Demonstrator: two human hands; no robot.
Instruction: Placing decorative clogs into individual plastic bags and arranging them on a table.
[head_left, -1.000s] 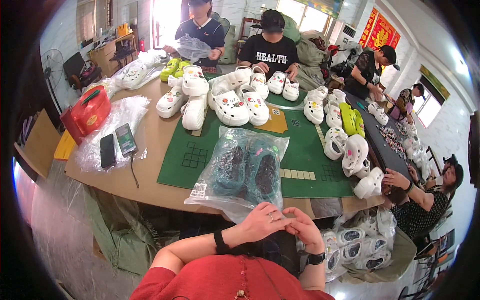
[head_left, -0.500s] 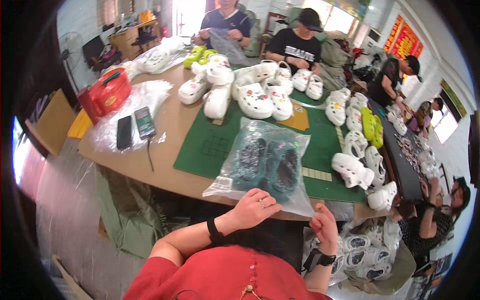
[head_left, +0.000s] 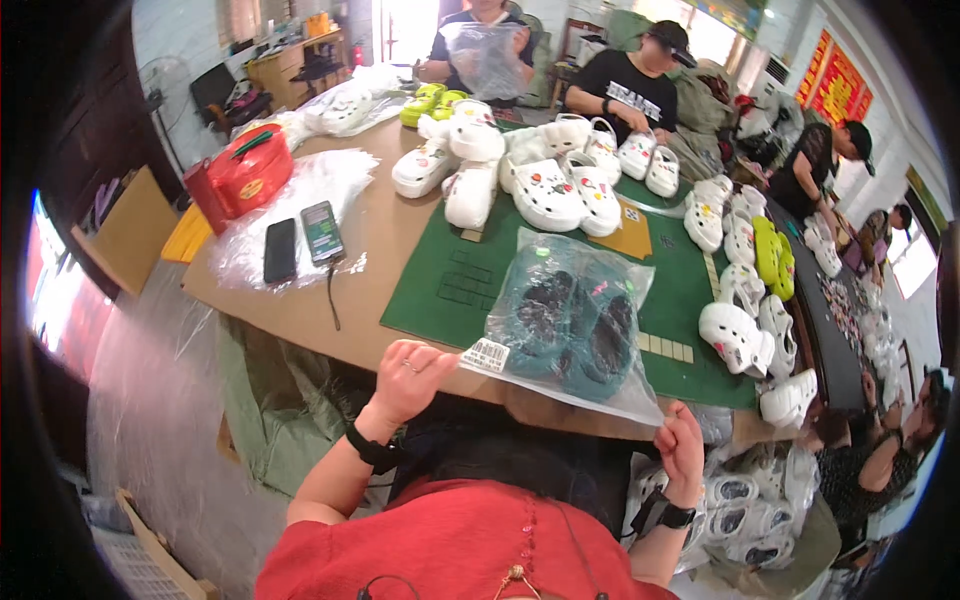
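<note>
A clear plastic bag (head_left: 636, 388) lies on the green mat at the table's near edge, with a pair of dark teal clogs (head_left: 545, 345) inside. A white label (head_left: 488, 354) sits at its near left corner. My left hand (head_left: 412, 382) is closed on that corner, the fingers pinched together. At the near right corner, my right hand (head_left: 680, 445) pinches the bag between thumb and fingers. The near edge of the bag is stretched between both hands and hangs slightly past the table edge.
White clogs with charms (head_left: 548, 195) stand behind the bag, and more (head_left: 736, 338) line the right. Two phones (head_left: 281, 250) and a red container (head_left: 255, 178) are at left. Several people work around. Bagged clogs (head_left: 745, 515) fill a sack below right.
My left hand has moved left from the middle of the bag's near edge to its labelled corner. The right hand keeps its corner. The view has shifted slightly.
</note>
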